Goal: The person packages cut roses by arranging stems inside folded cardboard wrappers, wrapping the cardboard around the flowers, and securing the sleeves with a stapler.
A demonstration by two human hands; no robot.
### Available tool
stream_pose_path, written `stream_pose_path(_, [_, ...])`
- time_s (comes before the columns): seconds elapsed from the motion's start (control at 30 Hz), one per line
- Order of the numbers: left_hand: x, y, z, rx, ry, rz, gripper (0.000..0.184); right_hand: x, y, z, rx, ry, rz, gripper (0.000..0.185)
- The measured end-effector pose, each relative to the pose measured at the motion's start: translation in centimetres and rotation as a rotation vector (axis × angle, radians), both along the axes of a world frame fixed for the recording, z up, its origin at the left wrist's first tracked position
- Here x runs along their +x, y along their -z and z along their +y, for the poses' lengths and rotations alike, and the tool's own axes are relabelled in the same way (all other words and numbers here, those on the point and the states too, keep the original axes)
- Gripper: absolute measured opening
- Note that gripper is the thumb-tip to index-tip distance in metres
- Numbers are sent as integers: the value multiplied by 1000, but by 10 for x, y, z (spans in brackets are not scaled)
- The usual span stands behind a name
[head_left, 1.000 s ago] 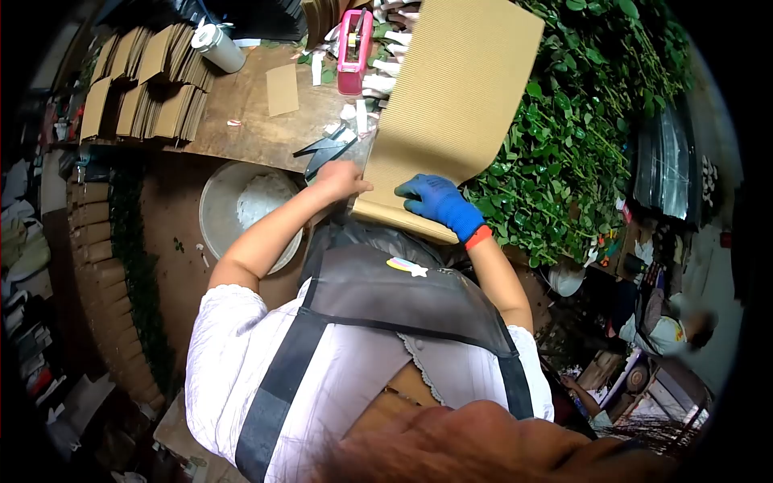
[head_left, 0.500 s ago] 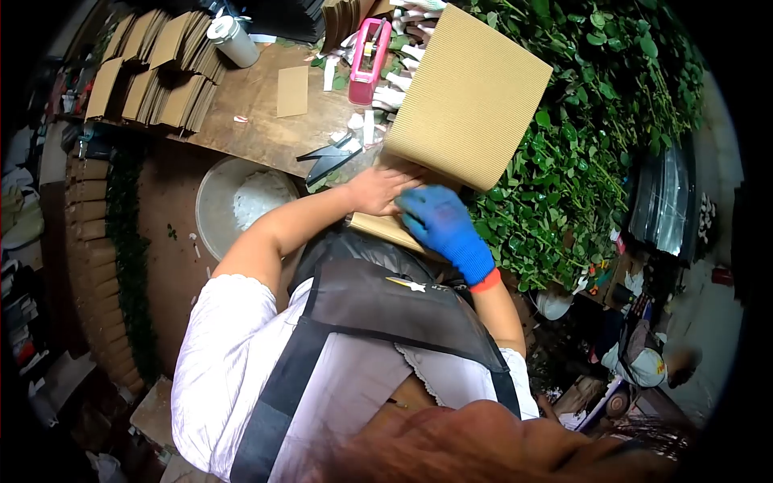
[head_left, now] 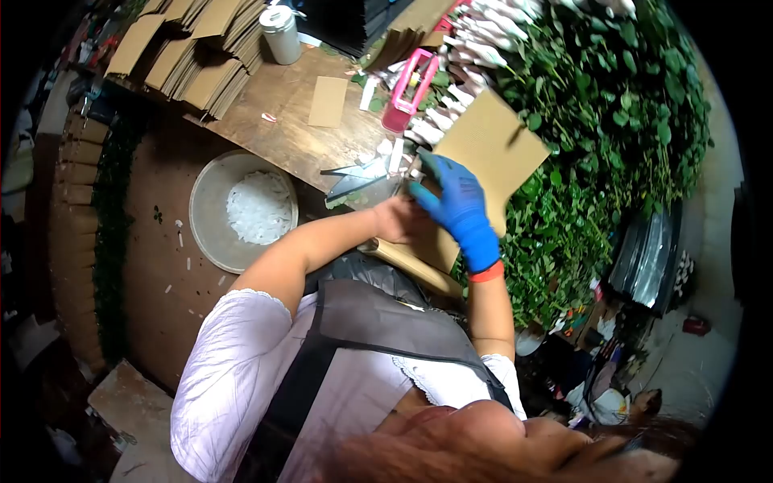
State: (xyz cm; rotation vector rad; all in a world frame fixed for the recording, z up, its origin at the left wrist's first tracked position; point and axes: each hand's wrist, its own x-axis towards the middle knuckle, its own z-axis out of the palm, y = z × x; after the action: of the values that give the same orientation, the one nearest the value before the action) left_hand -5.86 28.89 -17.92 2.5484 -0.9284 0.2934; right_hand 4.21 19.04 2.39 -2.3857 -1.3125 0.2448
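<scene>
My left hand [head_left: 401, 220] is bare and lies low over the near part of a cardboard sheet [head_left: 491, 145]. Its fingers are mostly hidden behind my other hand. In a blue glove, my right hand [head_left: 452, 200] is raised just above it, with thumb and fingers curled towards each other. Something small and pale shows at those fingertips, too unclear to name. The sheet bends between a far flap on the leaves and a part beside my hands. A rolled cardboard edge [head_left: 415, 270] lies against my apron. Scissors [head_left: 354, 173] rest left of my hands.
A pink tape dispenser [head_left: 409, 90], a small card [head_left: 328, 102], a white lidded cup [head_left: 280, 36] and cardboard stacks [head_left: 181, 60] occupy the wooden table [head_left: 250, 129]. Leafy stems [head_left: 596, 137] with white-wrapped heads pile up at the right. A bucket [head_left: 200, 211] holds white scraps.
The ribbed cardboard face that stood up has tipped down, showing a smooth side. My gloved hand has risen from the sheet beside my bare hand. The view has shifted slightly.
</scene>
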Motion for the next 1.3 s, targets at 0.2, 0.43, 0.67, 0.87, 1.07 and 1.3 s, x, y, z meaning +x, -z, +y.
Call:
stream_pose_path(0.2, [5, -37, 2, -489, 32, 508, 49, -17, 86, 149, 5, -273, -100, 72])
stream_pose_path(0.43, [5, -14, -4, -680, -94, 96, 62, -7, 149, 211, -209, -246, -90, 110])
stream_pose_path(0.67, [-13, -19, 11, -596, -87, 119, 60, -88, 139, 205, -156, -538, -224, 87])
stream_pose_path(0.87, [-23, -20, 15, -524, -92, 126, 59, -91, 133, 200, 179, -600, -125, 41])
stream_pose_path(1.07, [-18, -20, 7, -408, -109, 156, 59, -61, 18, 79, 258, -168, 265, 35])
stream_pose_path(1.3, [12, 28, -10, -345, 32, -147, 65, -62, -15, -91, 41, 54, 196, 29])
